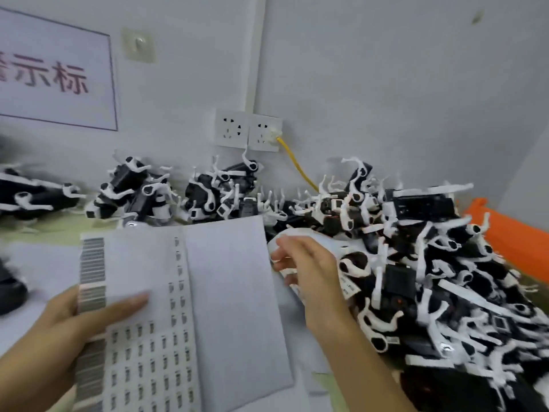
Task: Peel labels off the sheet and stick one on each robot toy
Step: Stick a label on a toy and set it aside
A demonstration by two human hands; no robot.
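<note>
Wall sign (56, 72) with red characters hung upper left. Light switch (139, 44) sat right of it. Double socket (248, 130) lower down; yellow cable (298, 165) plugged into its right half. Orange bin (511, 230) at far right.

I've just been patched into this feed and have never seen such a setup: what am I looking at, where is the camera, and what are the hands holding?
There is no machine: one camera worn on a person's head looks down at their bare hands. The left hand holds the label sheet, thumb pressed flat on it; many small labels remain low on the sheet. The right hand reaches toward the big pile of black-and-white robot toys; the blur hides whether its fingers pinch a label. More toys line the wall under the wall sockets.
</note>
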